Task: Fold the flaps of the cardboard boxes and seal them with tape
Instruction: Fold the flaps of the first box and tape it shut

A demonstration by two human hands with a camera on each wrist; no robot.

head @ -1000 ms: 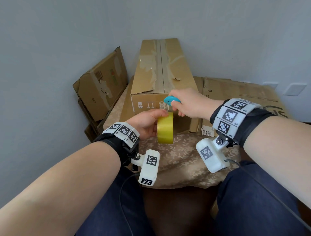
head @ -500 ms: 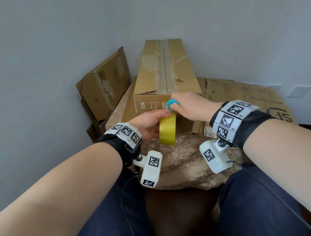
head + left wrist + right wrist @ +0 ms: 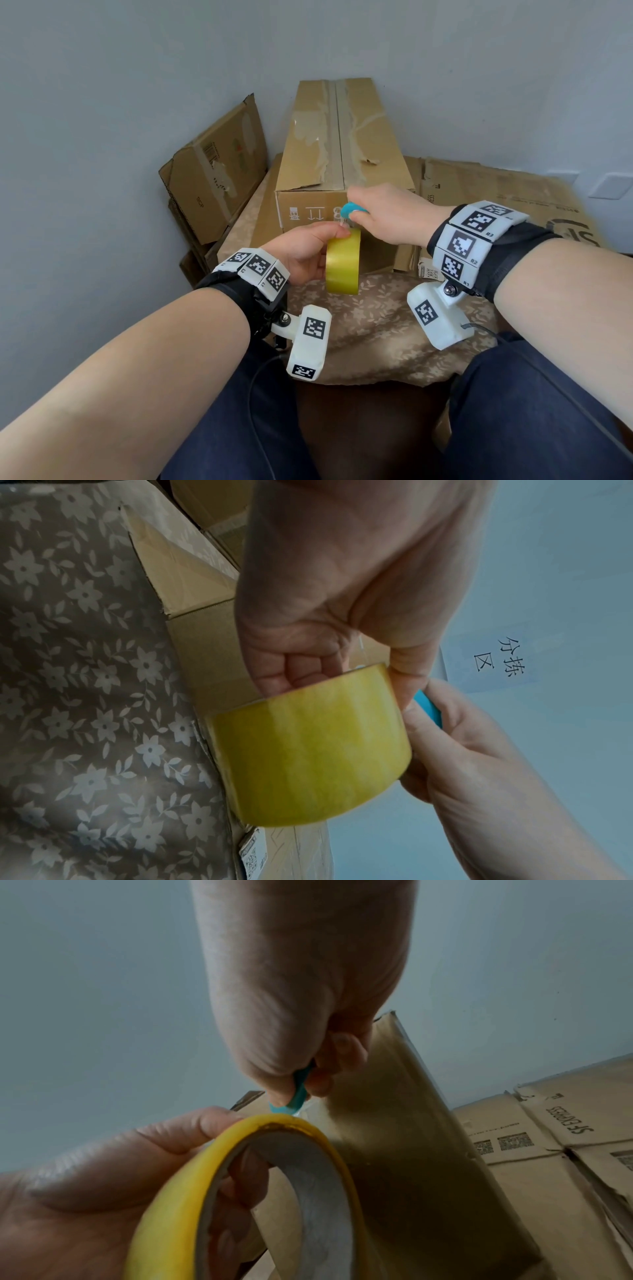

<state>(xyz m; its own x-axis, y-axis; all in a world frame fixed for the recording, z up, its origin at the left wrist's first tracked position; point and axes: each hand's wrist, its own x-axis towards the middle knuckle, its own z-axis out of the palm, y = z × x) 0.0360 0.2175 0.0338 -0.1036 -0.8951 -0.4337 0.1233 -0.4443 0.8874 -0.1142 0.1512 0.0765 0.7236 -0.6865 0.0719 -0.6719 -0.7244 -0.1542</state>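
A long cardboard box [image 3: 337,150] lies on the flowered cloth with its top flaps folded shut and old tape along the seam. In front of its near end my left hand [image 3: 305,251] grips a yellow tape roll [image 3: 343,262] [image 3: 308,756] [image 3: 240,1191], fingers through the core and thumb on the rim. My right hand [image 3: 383,214] pinches a small teal cutter [image 3: 351,209] [image 3: 297,1093] [image 3: 428,710] right at the top of the roll, where a short clear tape end lifts off.
Flattened cardboard boxes [image 3: 215,171] lean against the wall at the left. More flat boxes [image 3: 496,192] lie to the right on the flowered cloth [image 3: 376,325]. The grey wall closes the corner behind. My knees are at the bottom.
Both hands, with roll and cutter, have stayed close together in front of the box end; the roll sank slightly and the cutter stays at its top edge.
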